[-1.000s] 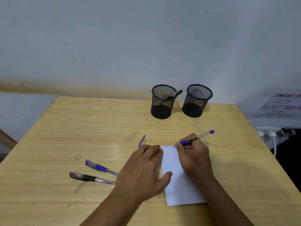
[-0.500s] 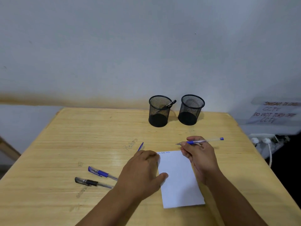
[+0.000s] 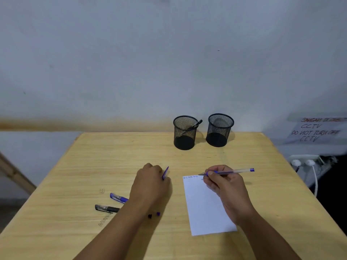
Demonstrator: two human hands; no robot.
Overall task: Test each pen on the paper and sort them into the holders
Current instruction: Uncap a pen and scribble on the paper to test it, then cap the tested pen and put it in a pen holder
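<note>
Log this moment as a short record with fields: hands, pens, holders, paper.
right hand: holds uncapped blue pen above the paper's top edge
left hand: at the blue cap, grip unclear
waiting pens: blue capped pen, black capped pen, on table
left holder: one black pen
right holder: looks empty
paper: small writing at top

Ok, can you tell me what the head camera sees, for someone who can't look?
A right hand holds a blue pen above white paper on a wooden table; the left hand reaches a blue cap. Two mesh holders stand behind.
</note>
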